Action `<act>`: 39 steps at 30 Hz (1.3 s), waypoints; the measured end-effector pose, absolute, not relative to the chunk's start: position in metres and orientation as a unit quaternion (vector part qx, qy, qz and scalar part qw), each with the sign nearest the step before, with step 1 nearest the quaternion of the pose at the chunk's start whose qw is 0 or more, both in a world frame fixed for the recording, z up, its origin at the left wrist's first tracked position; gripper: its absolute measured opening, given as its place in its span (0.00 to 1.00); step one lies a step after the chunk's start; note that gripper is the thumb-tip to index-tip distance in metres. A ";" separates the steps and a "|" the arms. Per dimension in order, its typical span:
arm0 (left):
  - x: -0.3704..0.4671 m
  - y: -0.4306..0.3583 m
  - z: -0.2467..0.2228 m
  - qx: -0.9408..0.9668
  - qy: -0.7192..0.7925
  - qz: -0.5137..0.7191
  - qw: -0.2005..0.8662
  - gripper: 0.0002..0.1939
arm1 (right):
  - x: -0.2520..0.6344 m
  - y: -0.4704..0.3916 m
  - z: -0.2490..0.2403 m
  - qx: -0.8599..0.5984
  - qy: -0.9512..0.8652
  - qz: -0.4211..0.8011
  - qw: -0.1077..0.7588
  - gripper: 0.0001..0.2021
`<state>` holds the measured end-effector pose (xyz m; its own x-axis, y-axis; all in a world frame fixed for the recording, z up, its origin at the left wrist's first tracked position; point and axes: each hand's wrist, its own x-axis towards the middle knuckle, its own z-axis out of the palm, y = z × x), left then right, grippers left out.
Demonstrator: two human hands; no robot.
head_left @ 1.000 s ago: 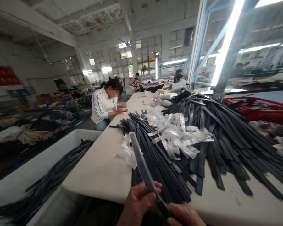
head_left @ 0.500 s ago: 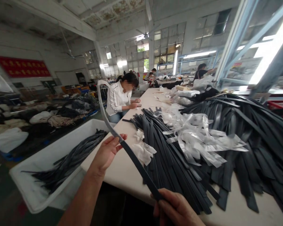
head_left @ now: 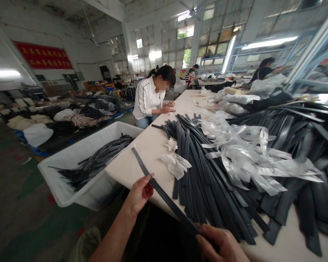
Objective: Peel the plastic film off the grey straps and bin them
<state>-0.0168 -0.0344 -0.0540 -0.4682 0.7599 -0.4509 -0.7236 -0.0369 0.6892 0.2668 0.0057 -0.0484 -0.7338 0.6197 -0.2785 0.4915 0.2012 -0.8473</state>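
A long, flat dark strip [head_left: 172,202] stretches slantwise between my hands over the near table edge. My left hand [head_left: 142,191] pinches it toward its far end, which sticks out beyond the fingers. At the bottom of the view, my right hand [head_left: 221,242] grips the near end between thumb and fingers. Just right of the strip, a pile of similar dark strips [head_left: 205,182] lies on the pale table [head_left: 144,151]. Crumpled white film ribbons [head_left: 246,156] cover part of that pile, and a white crumpled piece [head_left: 175,163] lies beside it.
Left of the table stands a white plastic bin [head_left: 68,198] holding dark strips. A larger heap of dark strips [head_left: 297,145] fills the right side. Across the table corner sits a person in a white jacket [head_left: 149,96]. Bundled materials [head_left: 79,116] lie on the floor at left.
The strip's far end, earlier curling high and light grey, now lies low and straight. Both hands have shifted slightly right and down in view, still holding the strip. The view has turned left.
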 end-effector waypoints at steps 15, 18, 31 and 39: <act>-0.006 -0.062 -0.035 0.073 0.490 0.777 0.389 0.24 | 0.236 0.007 -0.048 -0.336 -0.804 0.484 0.083 0.16; -0.023 -0.064 -0.036 0.123 0.534 0.772 0.324 0.24 | 0.236 0.003 -0.051 -0.330 -0.785 0.521 0.051 0.16; 0.046 -0.147 -0.070 -0.026 0.498 0.796 0.342 0.22 | 0.252 -0.001 -0.043 -0.294 -0.798 0.525 -0.036 0.20; 0.082 -0.164 -0.069 -0.129 0.428 0.748 0.491 0.23 | 0.267 -0.007 -0.010 -0.249 -0.866 0.434 0.013 0.18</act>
